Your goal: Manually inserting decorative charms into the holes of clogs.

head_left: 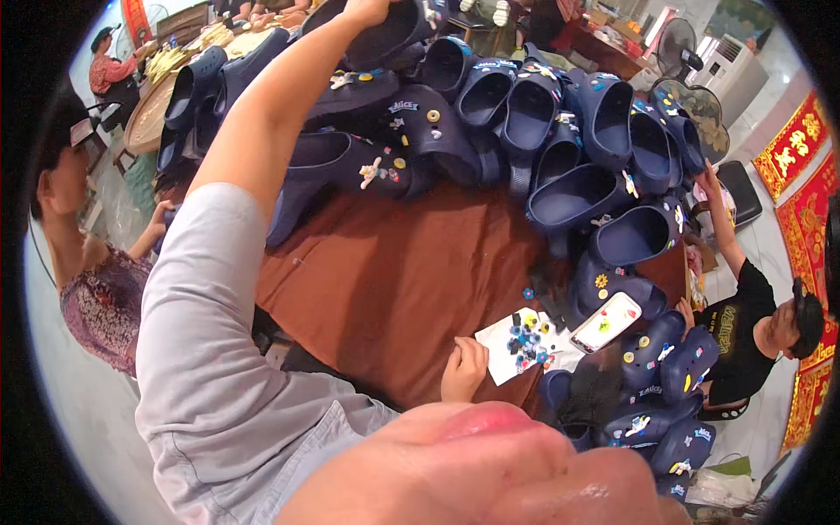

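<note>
My left hand (366, 10) is stretched far out over the table, gripping a navy clog (389, 37) at the top of a pile of several navy clogs (525, 114). My right hand (464, 367) rests at the near edge of the brown table (394, 271) with its fingers curled, and nothing shows in it. Just to its right lies a white sheet (499, 354) covered with several small coloured charms (528, 341). Some clogs carry charms on their tops.
A phone with a white case (605, 321) lies beside the sheet. More decorated clogs (665, 385) are heaped at the right. One person (87, 262) stands at the left and another in a black shirt (744, 324) reaches in from the right. A fan (678, 48) stands behind.
</note>
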The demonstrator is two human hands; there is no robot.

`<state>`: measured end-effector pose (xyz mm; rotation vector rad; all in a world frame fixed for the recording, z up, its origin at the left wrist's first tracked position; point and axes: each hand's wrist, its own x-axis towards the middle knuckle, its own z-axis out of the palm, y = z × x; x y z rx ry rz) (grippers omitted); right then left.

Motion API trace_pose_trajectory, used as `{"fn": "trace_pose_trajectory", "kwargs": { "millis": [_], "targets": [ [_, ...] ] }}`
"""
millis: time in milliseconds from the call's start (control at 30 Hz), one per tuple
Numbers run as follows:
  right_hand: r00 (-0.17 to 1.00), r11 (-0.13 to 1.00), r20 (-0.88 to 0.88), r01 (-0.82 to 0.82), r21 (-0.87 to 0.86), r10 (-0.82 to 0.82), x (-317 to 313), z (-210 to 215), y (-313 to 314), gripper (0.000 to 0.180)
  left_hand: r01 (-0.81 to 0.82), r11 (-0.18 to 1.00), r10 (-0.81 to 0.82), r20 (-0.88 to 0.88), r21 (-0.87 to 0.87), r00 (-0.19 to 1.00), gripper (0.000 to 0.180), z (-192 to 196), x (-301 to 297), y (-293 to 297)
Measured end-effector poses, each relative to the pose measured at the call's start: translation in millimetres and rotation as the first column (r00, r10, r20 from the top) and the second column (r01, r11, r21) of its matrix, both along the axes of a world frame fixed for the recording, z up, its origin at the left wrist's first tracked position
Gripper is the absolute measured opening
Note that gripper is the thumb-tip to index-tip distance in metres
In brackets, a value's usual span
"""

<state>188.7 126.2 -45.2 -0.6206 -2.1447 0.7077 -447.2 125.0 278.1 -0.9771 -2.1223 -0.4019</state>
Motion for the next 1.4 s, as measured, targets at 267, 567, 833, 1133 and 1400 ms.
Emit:
{"fn": "trace_pose_trajectory", "kwargs": {
  "millis": [267,567,833,1133,1400],
  "targets": [
    [1.0,0.999,-0.003,-0.006,-0.033,0.006,-1,-1,-2,0.015,-0.027,0.922,0.091,0.148,-0.386,0.985,0.058,-53,-42,0],
    [1.0,0.999,-0.003,-0.022,-0.027,0.022,2,-2,-2,0.016,-0.008,0.768,0.132,0.145,-0.641,0.981,0.065,-10,54,-12],
    [0.999,0.999,-0.002,-0.042,-0.028,0.042,1,0,1,0.017,-0.022,0.703,0.228,0.195,-0.711,0.954,0.076,-14,80,-20],
    [0.999,0.999,-0.01,-0.032,-0.039,0.032,-1,1,-2,0.016,0.135,0.795,-0.053,0.155,-0.592,0.987,0.044,2,199,44],
    [0.998,0.998,0.039,-0.042,-0.037,0.044,4,0,0,0.02,0.539,0.757,-0.412,0.371,-0.369,0.832,0.063,-78,174,161]
  ]
}}
